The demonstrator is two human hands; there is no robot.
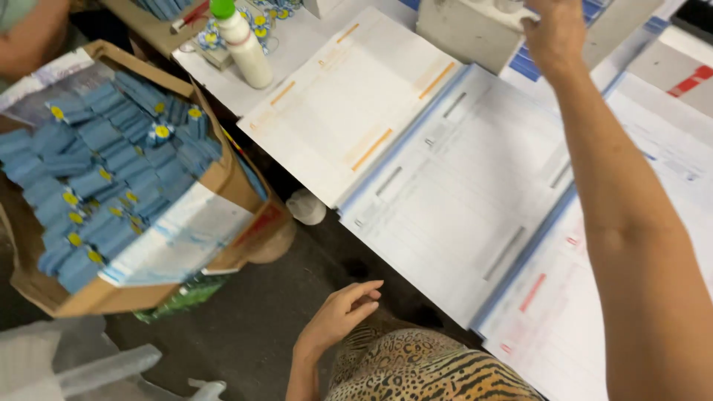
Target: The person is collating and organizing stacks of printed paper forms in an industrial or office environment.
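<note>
1. Head view looks down on your two bare arms, a white table [312,44] spread with paper, and a dark floor [245,319] to the left of it.
2. Your right hand [555,33] is stretched far out to the top edge of the view, fingers curled over the near corner of a grey box [464,33] that stands on the table. It touches the box; whether it truly grips it you cannot tell, because the fingertips blur against the white top.
3. Your left hand [338,315] hangs low, just above your animal-print lap [423,371]. Its fingers are loosely bent, half open, and it has hold of nothing.
4. Between the two hands lie large printed sheets [453,186], overlapping one another from the table's middle toward the right; the nearest ones carry pale blue bands, the farther one orange bars.
5. A white bottle [243,44] with a green cap stands on the table, well left of the box.
6. A cardboard carton [223,178] sits on the floor at left, tilted, packed with blue folded pieces [111,163] bearing yellow-centred flowers. A printed sheet lies across its near corner.
7. Another person's arm [30,44] shows at the top left corner, beyond the carton.
</note>
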